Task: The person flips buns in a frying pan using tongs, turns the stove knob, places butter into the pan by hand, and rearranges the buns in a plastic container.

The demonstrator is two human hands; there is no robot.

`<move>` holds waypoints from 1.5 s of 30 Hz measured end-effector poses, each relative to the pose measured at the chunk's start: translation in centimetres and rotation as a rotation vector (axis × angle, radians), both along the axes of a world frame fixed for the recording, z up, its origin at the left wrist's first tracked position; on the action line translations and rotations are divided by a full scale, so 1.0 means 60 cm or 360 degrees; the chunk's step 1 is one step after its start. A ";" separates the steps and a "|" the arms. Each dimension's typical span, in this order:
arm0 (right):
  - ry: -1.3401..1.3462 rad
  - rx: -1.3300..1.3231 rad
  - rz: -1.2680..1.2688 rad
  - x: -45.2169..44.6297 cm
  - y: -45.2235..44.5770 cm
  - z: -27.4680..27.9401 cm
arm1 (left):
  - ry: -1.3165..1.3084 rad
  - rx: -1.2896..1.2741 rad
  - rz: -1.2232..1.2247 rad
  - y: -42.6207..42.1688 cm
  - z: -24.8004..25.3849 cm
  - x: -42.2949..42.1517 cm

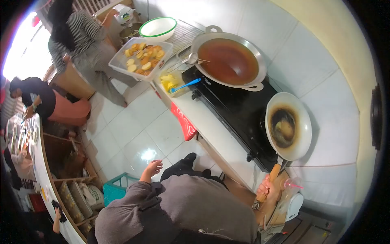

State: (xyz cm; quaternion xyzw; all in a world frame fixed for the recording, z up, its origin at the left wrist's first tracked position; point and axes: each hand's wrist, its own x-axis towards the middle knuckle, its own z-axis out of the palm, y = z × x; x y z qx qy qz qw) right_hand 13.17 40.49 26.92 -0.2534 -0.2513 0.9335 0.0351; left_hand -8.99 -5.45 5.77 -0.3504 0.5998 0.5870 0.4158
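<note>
My right hand (265, 188) is wrapped round the wooden handle (275, 174) of a white frying pan (302, 142) at the stove's near end. The pan leans, its inside turned toward me, with a dark brown stain and something pale in the middle. Whether it rests on the burner, I cannot tell. Out over the floor, my left hand (153, 167) hangs open with nothing in it. Beyond the pan, a big two-handled wok (262, 61) full of brown-red oil sits on the black gas stove (227, 105), a small metal ladle (193, 59) at its rim.
A plastic tub (115, 61) of browned food pieces and a small container of yellow fat with a blue brush (187, 85) stand past the stove. A white bowl (162, 27) is behind. Two people (81, 40) work at left. A teal crate (113, 189) is on the floor.
</note>
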 end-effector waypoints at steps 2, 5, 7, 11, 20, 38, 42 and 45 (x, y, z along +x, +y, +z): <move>-0.0011 -0.0003 -0.0038 -0.005 -0.005 -0.010 | 0.0018 0.0010 0.0045 -0.015 -0.006 0.022; -0.0043 -0.0009 -0.0111 -0.010 -0.009 -0.014 | 0.0054 0.0004 0.0123 -0.022 0.000 0.054; -0.0006 -0.0042 -0.0097 -0.008 -0.008 -0.011 | 0.0086 0.0032 0.0150 -0.026 0.012 0.075; -0.0007 -0.0121 -0.0006 0.002 0.005 -0.010 | 0.0136 0.0120 0.0321 -0.037 0.005 0.094; 0.0402 -0.0307 -0.0142 0.035 0.002 -0.051 | 0.0293 0.0210 0.0309 -0.070 0.042 -0.035; -0.1432 0.0531 0.0853 -0.097 -0.344 -0.046 | 0.2149 -0.0584 0.0048 -0.147 0.288 -0.592; -0.1094 0.1049 0.1475 -0.237 -0.371 -0.080 | 0.2281 -0.0923 -0.0294 -0.126 0.287 -0.713; -0.1144 0.1124 0.1388 -0.341 -0.355 -0.094 | 0.2202 -0.1286 -0.0781 -0.122 0.265 -0.805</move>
